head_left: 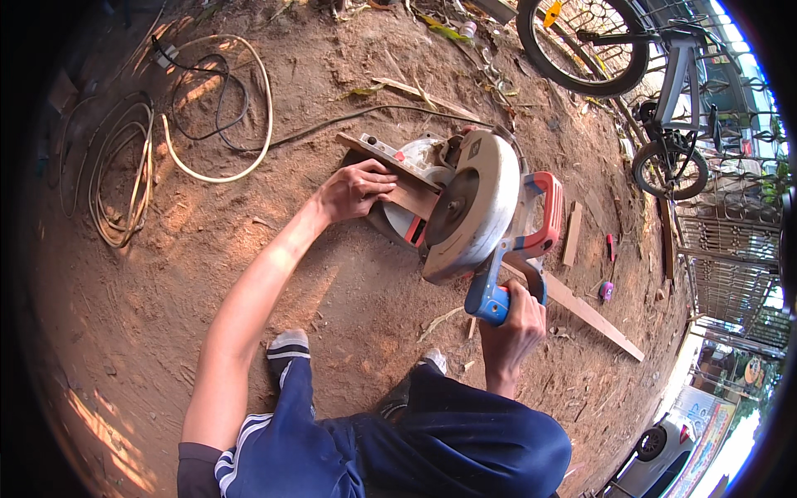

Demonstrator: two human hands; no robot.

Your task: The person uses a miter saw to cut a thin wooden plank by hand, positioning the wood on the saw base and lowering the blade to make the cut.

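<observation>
A miter saw (486, 207) with a pale round blade guard stands on the dirt in front of me. My right hand (512, 328) is wrapped round its blue handle from below. On the saw's left side my left hand (359, 189) presses a wooden board (413, 197) against the fence, fingers curled over the board's edge. The blade (452, 206) shows beside the board's right end; I cannot tell whether it touches the wood or is turning. A red carrying handle (545, 214) rises at the saw's right.
A long wood strip (594, 315) and a shorter offcut (573, 233) lie to the right, near a pink tape measure (606, 290) and a red-handled tool (611, 247). Coiled cable (124, 191) and a black cord (332, 121) cross the ground. A bicycle (677, 79) stands by the metal fence (730, 249).
</observation>
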